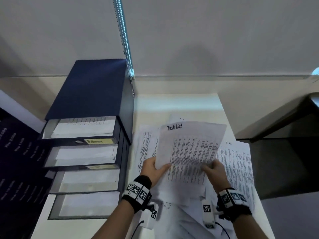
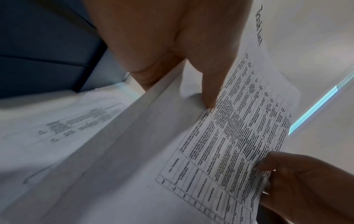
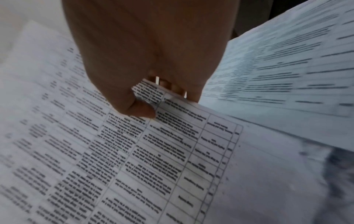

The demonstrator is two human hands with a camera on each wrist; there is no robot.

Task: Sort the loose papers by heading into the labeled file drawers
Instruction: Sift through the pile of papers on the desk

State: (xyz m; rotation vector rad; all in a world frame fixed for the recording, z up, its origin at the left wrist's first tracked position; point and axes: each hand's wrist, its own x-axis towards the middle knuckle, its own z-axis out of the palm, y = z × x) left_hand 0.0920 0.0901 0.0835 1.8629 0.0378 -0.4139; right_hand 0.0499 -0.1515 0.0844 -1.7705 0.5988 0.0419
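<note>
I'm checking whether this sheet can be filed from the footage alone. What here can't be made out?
- Drawer labels: head view, only the top tag is near-legible; the rest are blurred or cut off.
- Task List sheet: table text too small and blurred in all views.
- Left hand: fingers hidden behind the sheet.
- Right hand: its grip partly hidden by paper.

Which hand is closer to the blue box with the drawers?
Left. The left hand grips the Task List paper at its edge beside the blue drawer box. The right hand grips the same paper's far side, farther away.
</note>
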